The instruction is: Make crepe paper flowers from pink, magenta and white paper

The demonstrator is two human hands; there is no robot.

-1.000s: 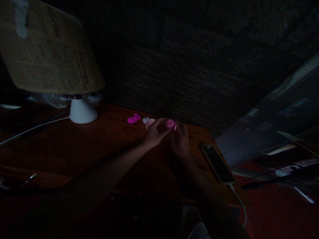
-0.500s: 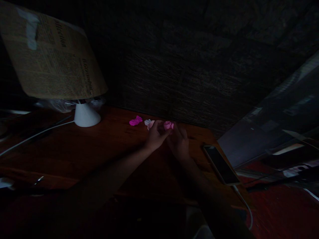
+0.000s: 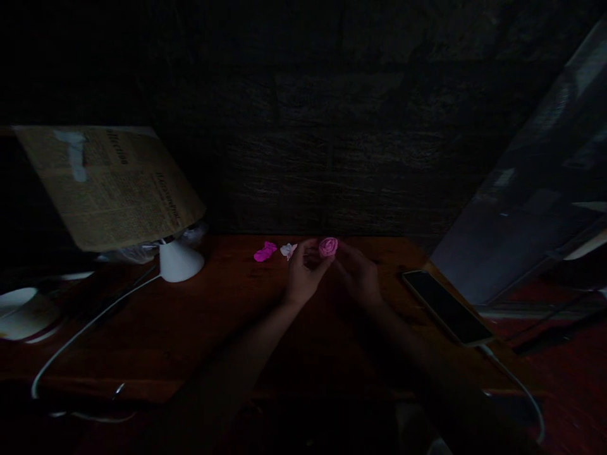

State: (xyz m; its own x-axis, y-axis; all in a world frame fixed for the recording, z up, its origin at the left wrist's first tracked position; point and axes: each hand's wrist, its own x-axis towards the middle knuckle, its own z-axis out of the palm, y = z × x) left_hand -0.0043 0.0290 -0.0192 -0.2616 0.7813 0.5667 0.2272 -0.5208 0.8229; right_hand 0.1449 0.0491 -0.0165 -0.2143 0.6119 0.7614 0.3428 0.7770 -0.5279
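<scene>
A small pink rose (image 3: 328, 247), with spiralled petals that look like crepe paper, is held above the wooden table (image 3: 227, 316). My left hand (image 3: 304, 273) pinches it from the left, thumb and fingers closed at its side. From the right, my right hand (image 3: 361, 275) has its fingers curled against the rose's edge; the fingertips are dark and partly hidden. Just left of my left hand lies a whitish crumpled piece (image 3: 287, 251) with a pink part behind the fingers. Farther left is a bright magenta crumpled piece (image 3: 265, 251).
A lamp with a newsprint shade (image 3: 126, 189) and white cone base (image 3: 179, 262) stands at the left, its white cord (image 3: 90, 325) running forward. A white cup or bowl (image 3: 26, 313) is at the far left. At the right lies a phone (image 3: 448, 308) with a charging cable (image 3: 519, 382).
The view has tilted up and shifted left, so the table sits lower. The rose has turned between my hands and its spiral faces me again. My right hand's fingers have stretched somewhat.
</scene>
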